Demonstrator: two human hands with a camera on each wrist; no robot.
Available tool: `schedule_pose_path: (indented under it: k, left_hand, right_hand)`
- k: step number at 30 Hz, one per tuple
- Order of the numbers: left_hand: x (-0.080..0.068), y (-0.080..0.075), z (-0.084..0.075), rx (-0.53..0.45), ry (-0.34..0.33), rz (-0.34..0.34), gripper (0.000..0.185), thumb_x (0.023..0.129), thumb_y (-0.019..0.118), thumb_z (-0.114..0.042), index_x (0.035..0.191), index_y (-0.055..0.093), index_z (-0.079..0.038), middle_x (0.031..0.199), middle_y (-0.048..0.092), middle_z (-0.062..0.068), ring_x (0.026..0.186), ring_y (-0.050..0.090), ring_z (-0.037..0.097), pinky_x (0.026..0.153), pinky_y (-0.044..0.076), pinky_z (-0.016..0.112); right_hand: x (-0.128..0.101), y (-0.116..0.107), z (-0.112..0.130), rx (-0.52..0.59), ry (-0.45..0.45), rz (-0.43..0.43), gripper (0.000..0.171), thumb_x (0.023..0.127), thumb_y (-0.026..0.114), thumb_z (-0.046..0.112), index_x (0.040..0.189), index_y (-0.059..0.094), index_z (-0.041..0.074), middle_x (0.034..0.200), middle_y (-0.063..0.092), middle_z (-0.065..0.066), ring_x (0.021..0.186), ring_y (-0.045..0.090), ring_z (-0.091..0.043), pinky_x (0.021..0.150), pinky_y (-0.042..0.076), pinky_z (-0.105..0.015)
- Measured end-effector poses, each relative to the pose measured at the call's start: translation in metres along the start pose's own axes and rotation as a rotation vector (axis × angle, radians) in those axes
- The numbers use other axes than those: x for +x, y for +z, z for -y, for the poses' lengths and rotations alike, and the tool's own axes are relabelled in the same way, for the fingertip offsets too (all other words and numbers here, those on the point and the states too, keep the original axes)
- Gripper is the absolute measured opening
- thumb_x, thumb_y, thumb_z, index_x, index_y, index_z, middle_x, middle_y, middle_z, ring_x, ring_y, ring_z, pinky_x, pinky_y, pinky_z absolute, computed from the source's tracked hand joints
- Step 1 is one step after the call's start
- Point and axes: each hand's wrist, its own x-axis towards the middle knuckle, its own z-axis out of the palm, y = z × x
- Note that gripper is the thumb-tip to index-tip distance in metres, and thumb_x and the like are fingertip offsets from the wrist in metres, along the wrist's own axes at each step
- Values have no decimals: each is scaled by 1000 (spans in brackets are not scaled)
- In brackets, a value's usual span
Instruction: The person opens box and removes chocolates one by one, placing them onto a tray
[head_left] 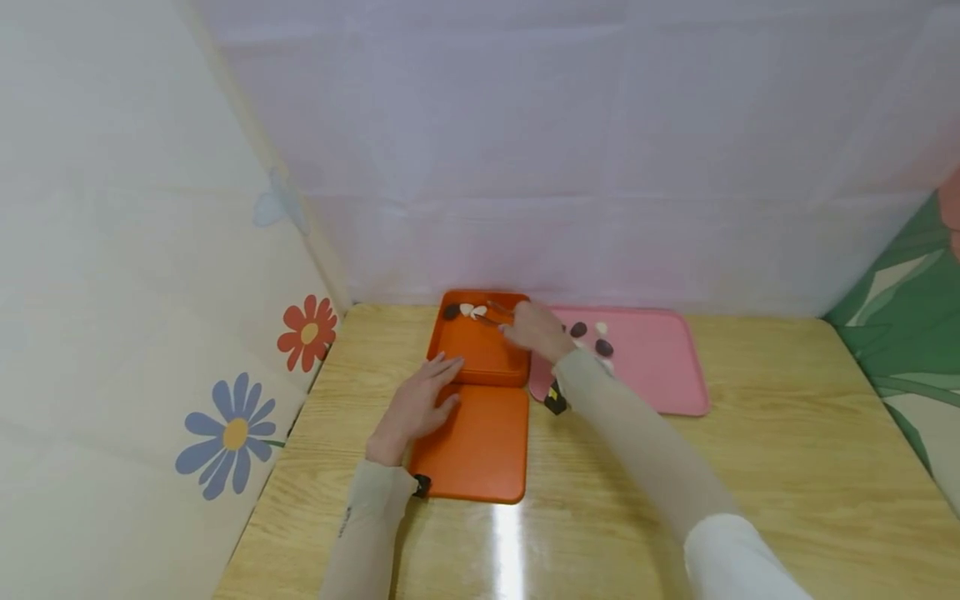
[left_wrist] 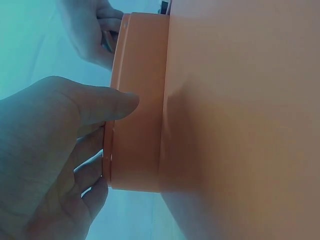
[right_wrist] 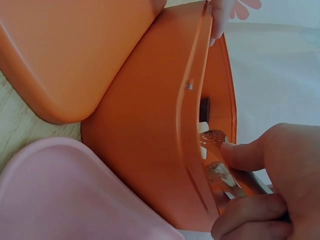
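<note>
In the head view an orange box (head_left: 487,354) stands open, with its flat orange lid (head_left: 472,450) lying on the near side. My left hand (head_left: 420,404) grips the box's front left rim, thumb (left_wrist: 120,104) on the front wall and fingers over the edge. Over the box, my right hand (head_left: 538,329) holds tongs (right_wrist: 245,182) with perforated ends. Those ends are apart, close to white pieces (head_left: 467,310) inside. A dark piece (head_left: 452,312) lies left of them. Whether the tongs touch a piece I cannot tell.
Right of the box, a pink tray (head_left: 652,358) holds dark oval pieces (head_left: 604,347) and white pieces (head_left: 602,328), partly hidden by my right arm. All stand on a wooden table (head_left: 772,433). A pale cloth wall (head_left: 487,167) rises behind, and a flowered one (head_left: 150,250) at the left.
</note>
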Motion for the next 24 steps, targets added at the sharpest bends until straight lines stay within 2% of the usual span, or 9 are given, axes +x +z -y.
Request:
schedule_pose_path:
  k: [7, 16, 21, 24]
  left_hand:
    - [-1, 0, -1, -2, 9, -6, 61, 102, 74, -14, 158, 52, -4, 163, 52, 14, 157, 39, 38, 127, 35, 57]
    - [-1, -3, -2, -1, 1, -1, 61, 102, 74, -15, 158, 52, -5, 163, 51, 14, 158, 38, 37, 127, 34, 56]
    - [-2, -3, -2, 7, -4, 4, 61, 103, 73, -16, 159, 52, -5, 164, 51, 13, 158, 38, 36, 128, 34, 55]
    - [-2, -4, -3, 8, -4, 6, 61, 103, 73, -16, 158, 52, -5, 164, 51, 13, 158, 38, 36, 128, 34, 55]
  right_hand:
    - [0, 1, 6, -46, -22, 4, 53, 108, 62, 34, 61, 48, 15, 53, 33, 5, 44, 32, -9, 43, 30, -25]
    - [5, 3, 18, -35, 8, -15, 50, 107, 64, 33, 63, 53, 14, 54, 39, 4, 46, 38, -10, 45, 35, -25]
    - [9, 8, 22, -71, 40, -35, 37, 106, 63, 32, 76, 61, 10, 69, 52, -3, 51, 45, -13, 47, 39, -26]
    - [9, 10, 25, -61, 65, -17, 32, 105, 63, 30, 81, 64, 9, 70, 54, -4, 50, 46, -13, 45, 39, -26]
